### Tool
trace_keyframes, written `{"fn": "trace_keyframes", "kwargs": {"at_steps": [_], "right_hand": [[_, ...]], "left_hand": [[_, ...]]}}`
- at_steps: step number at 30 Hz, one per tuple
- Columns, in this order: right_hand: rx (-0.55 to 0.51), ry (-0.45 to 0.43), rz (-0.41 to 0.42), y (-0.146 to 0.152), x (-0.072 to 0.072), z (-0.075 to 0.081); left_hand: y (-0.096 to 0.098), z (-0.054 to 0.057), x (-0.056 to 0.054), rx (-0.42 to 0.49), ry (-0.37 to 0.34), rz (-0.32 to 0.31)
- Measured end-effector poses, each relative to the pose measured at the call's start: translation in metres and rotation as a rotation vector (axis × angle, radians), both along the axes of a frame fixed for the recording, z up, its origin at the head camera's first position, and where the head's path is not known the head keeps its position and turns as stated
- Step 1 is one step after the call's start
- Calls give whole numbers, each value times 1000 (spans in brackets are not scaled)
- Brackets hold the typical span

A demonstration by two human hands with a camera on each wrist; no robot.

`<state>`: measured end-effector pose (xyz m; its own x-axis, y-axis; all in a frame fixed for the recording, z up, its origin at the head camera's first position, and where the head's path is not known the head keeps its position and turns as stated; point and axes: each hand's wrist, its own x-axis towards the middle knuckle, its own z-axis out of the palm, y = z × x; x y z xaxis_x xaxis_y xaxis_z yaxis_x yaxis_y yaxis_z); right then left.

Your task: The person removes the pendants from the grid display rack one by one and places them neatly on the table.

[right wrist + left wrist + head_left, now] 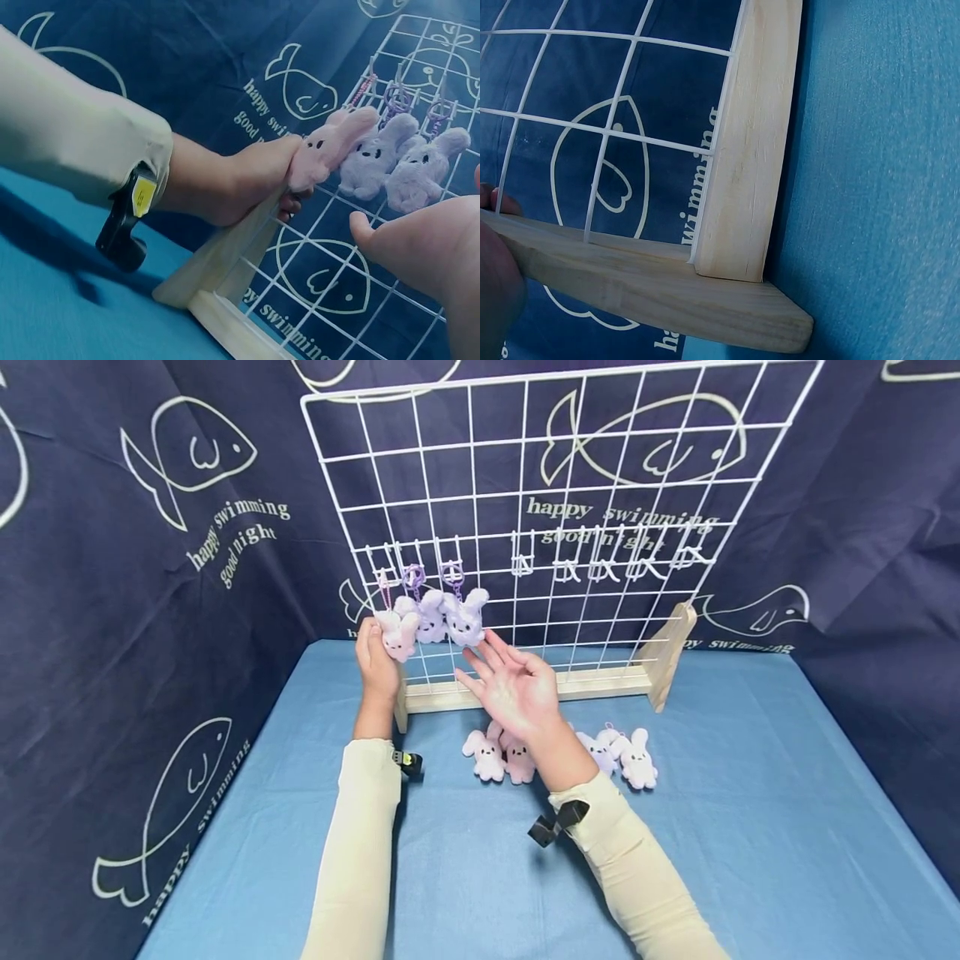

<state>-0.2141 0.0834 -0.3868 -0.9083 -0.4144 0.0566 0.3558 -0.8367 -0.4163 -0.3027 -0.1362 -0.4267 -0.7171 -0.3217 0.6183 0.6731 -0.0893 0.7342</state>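
Note:
A pink plush bunny keychain and two lavender bunny keychains hang from hooks on the left of a white wire grid rack. My left hand grips the rack's left wooden upright, beside the pink bunny; in the right wrist view, its fingertips curl round the wood below that bunny. Palm up and fingers spread, my right hand is just below the nearer lavender bunny. Whether its fingertips touch the plush, I cannot tell.
Several more bunny keychains lie on the blue tabletop in front of the rack, partly hidden by my right forearm. Bare white hooks line the grid's right half. A dark fish-print curtain surrounds the table.

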Motion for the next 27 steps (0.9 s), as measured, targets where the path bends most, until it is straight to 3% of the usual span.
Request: {"fn": "trace_keyframes", "kwargs": {"at_steps": [10, 15, 22, 27], "right_hand": [[-70, 7, 20, -3, 2, 1], [-51, 25, 28, -3, 3, 9], [48, 160, 55, -4, 10, 16], [40, 216, 52, -4, 17, 23]], "left_hand": [[0, -2, -1, -28, -5, 38], [2, 0, -1, -12, -12, 34], [2, -1, 0, -12, -10, 34], [1, 0, -1, -24, 8, 34]]}}
